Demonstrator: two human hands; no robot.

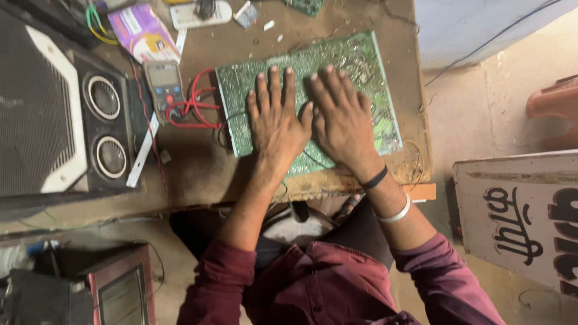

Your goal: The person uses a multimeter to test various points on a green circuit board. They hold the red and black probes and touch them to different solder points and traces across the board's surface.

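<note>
I press both palms flat on the large green rectangular circuit board, solder side up, which lies on the worn brown wooden surface. My left hand sits with fingers spread, pointing to twelve o'clock; my right hand lies just beside it at three o'clock, fingers spread too, thumbs nearly touching. At nine o'clock from the board rests a grey handheld multimeter with red leads, and beyond it a black twin-cone speaker box.
</note>
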